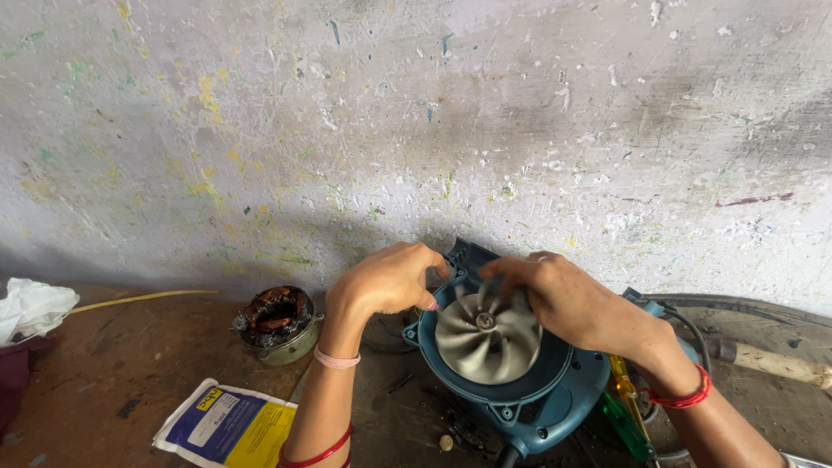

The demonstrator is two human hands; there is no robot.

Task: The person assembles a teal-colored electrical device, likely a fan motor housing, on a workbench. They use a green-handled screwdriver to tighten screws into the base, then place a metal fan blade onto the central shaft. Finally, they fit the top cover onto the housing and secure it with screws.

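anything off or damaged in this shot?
The blue blower housing lies opened, its grey fan wheel exposed under the left hand and right hand. A wound motor stator sits loose on the worktop, apart from the housing. Small debris lies beside the housing. No visible cracks on the fan wheel.

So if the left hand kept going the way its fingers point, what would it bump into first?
The left hand points right, toward the blue blower. It would probably meet the blower's raised blue rim straight away, then the grey fan and the right hand resting on it. Depth is hard to judge here.
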